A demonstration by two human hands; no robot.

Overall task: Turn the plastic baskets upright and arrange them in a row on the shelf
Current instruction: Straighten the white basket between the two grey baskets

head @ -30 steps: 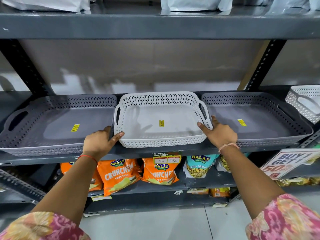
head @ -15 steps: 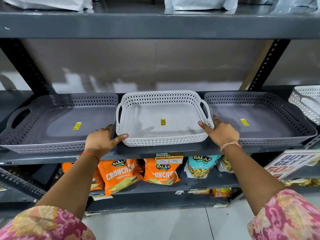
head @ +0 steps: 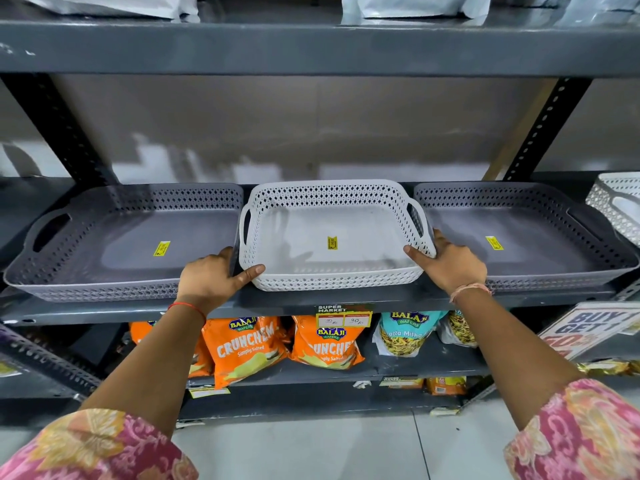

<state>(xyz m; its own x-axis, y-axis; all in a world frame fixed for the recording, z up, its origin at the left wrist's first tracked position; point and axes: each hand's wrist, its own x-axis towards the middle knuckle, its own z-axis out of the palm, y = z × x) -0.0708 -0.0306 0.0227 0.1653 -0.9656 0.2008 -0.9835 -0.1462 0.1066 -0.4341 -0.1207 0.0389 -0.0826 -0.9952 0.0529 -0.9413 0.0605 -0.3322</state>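
Observation:
Three shallow plastic baskets stand upright side by side on the grey shelf [head: 298,303]. A white basket [head: 332,282] with a yellow sticker is in the middle, between a grey basket [head: 86,289] on the left and a grey basket [head: 554,275] on the right. My left hand [head: 211,278] grips the white basket's front left corner, thumb on its front rim. My right hand [head: 450,265] holds its front right corner, thumb on the rim, fingers between it and the right grey basket.
A further white basket [head: 616,206] shows partly at the far right edge. Orange and teal snack bags [head: 242,344] fill the shelf below, with a price tag [head: 343,317] on the shelf lip and a promo sign [head: 588,327] at right. White bags [head: 415,5] sit on the top shelf.
Both hands have stayed on the white basket's front corners and nudged it slightly back on the shelf; my left thumb now lies further along its front rim.

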